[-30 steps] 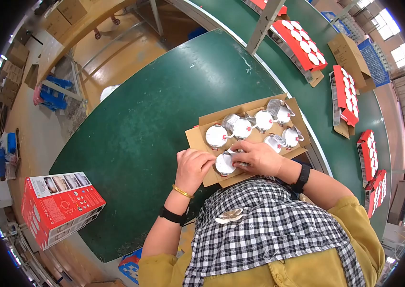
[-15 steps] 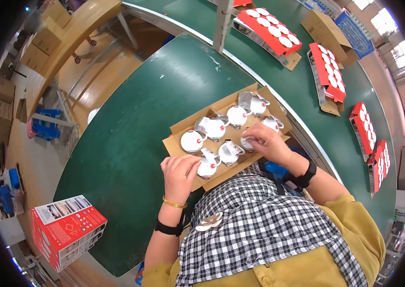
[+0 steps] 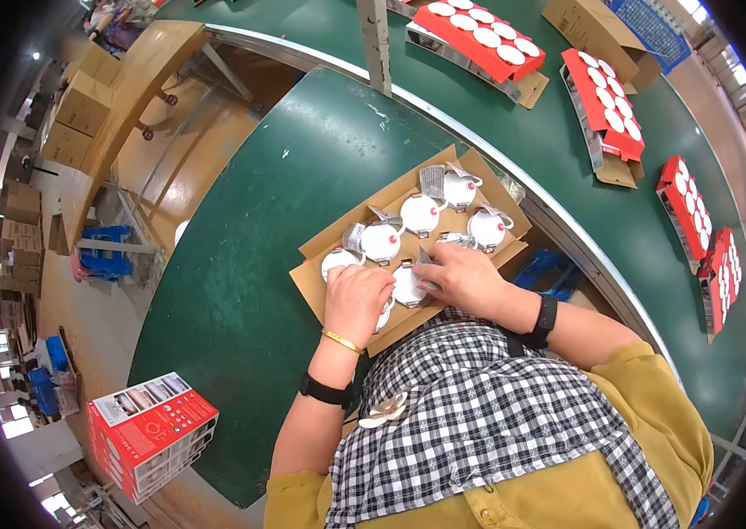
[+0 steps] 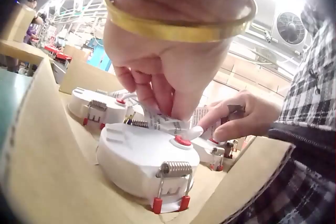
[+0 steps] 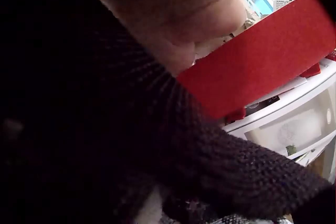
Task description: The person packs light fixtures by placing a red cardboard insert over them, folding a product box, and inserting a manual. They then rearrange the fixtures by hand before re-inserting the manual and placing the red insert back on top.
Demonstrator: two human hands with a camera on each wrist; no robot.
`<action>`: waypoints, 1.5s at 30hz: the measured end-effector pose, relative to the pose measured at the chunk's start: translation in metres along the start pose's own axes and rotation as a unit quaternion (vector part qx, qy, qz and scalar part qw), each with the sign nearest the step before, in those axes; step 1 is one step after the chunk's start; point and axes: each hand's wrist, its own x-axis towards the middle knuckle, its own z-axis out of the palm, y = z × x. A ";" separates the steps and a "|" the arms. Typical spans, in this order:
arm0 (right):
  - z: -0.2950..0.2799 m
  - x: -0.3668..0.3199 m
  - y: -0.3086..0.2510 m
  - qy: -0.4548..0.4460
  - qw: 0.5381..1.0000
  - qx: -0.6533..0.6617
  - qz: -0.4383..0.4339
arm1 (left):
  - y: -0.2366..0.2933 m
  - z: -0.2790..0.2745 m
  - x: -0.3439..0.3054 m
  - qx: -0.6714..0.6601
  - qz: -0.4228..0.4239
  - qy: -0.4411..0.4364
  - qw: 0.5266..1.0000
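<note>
An open cardboard tray holds two rows of round white lamp units with red-tipped springs, white cables and printed silvery labels. At the tray's left end, my left hand pinches a printed label above a white unit, as the left wrist view shows. My right hand is over the front row, its thumb and fingers gripping a silvery label beside another unit. Part of the front-left unit is hidden under my left hand. The right wrist view is mostly blocked by dark cloth.
A red printed carton stands at the green table's left edge. Beyond the metal rail, several red trays of white discs stand on another green surface, with a cardboard box and an upright post.
My right hand has moved left along the front row to the unit beside my left hand. My left hand has shifted slightly away from the body. The head view has shifted too.
</note>
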 end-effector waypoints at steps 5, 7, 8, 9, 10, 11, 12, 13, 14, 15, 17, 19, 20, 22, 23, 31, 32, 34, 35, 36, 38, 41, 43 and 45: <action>0.003 -0.003 0.001 -0.013 1.000 0.005 -0.009 | -0.003 0.002 0.001 0.023 0.018 -0.036 0.999; 0.005 -0.006 0.004 -0.017 1.000 0.012 -0.006 | -0.005 0.006 0.000 0.010 0.021 -0.036 0.999; 0.006 -0.006 0.005 -0.020 1.000 0.009 -0.011 | -0.005 0.007 0.000 0.010 0.023 -0.041 0.999; 0.006 -0.006 0.006 -0.023 1.000 0.005 -0.016 | -0.005 0.008 0.000 0.001 0.026 -0.033 0.999; 0.008 -0.006 0.007 -0.021 1.000 0.007 -0.013 | -0.006 0.009 0.000 -0.008 0.028 -0.025 0.999; 0.008 -0.006 0.007 -0.022 1.000 0.008 -0.014 | -0.006 0.008 0.000 -0.009 0.029 -0.029 0.999; 0.009 -0.006 0.008 -0.021 1.000 0.008 -0.016 | -0.006 0.009 0.000 -0.012 0.031 -0.023 0.999; 0.008 -0.006 0.008 -0.021 1.000 0.008 -0.014 | -0.005 0.009 0.000 -0.016 0.032 -0.017 0.999; 0.007 -0.007 0.008 -0.021 1.000 0.008 -0.015 | -0.004 0.010 0.000 -0.016 0.033 -0.018 0.999; 0.007 -0.007 0.008 -0.022 1.000 0.008 -0.017 | -0.005 0.011 -0.001 -0.018 0.031 -0.014 0.999; 0.008 -0.007 0.008 -0.020 1.000 0.007 -0.018 | -0.005 0.012 -0.001 -0.020 0.029 -0.010 0.999; 0.008 -0.008 0.008 -0.019 1.000 0.006 -0.018 | -0.005 0.011 0.000 -0.023 0.032 -0.013 0.999; 0.008 -0.008 0.008 -0.019 1.000 0.007 -0.017 | -0.005 0.012 0.000 -0.023 0.032 -0.013 0.999; 0.008 -0.008 0.008 -0.019 1.000 0.008 -0.017 | -0.006 0.013 -0.001 -0.021 0.027 -0.010 0.999; 0.007 -0.008 0.008 -0.020 1.000 0.008 -0.017 | -0.005 0.013 -0.002 -0.021 0.027 -0.011 0.999; -0.006 -0.008 0.002 -0.022 0.999 0.020 -0.016 | 0.011 0.005 -0.002 -0.014 0.013 0.019 1.000; -0.011 -0.007 -0.001 -0.029 0.999 0.026 -0.013 | 0.012 0.000 0.000 -0.010 0.007 0.024 1.000; -0.023 -0.003 -0.008 -0.023 0.998 0.052 -0.003 | 0.006 -0.007 0.011 0.009 0.003 0.063 0.998; -0.033 0.001 -0.011 -0.024 0.998 0.052 -0.005 | 0.003 -0.010 0.016 0.026 -0.001 0.099 0.995; -0.044 0.008 -0.015 -0.010 0.998 0.061 -0.004 | -0.001 -0.014 0.023 0.037 0.005 0.105 0.994; -0.046 0.022 -0.011 0.003 0.998 0.069 -0.002 | -0.008 -0.018 0.039 0.050 0.025 0.089 0.995; -0.028 0.042 0.003 0.025 0.997 0.032 -0.065 | -0.017 -0.020 0.050 0.080 0.051 0.051 0.994; -0.022 0.051 0.005 -0.037 0.993 -0.017 -0.115 | -0.019 -0.027 0.053 0.141 0.056 0.001 0.988; -0.014 0.053 0.007 -0.068 0.992 -0.027 -0.105 | -0.022 -0.032 0.052 0.165 0.043 -0.019 0.985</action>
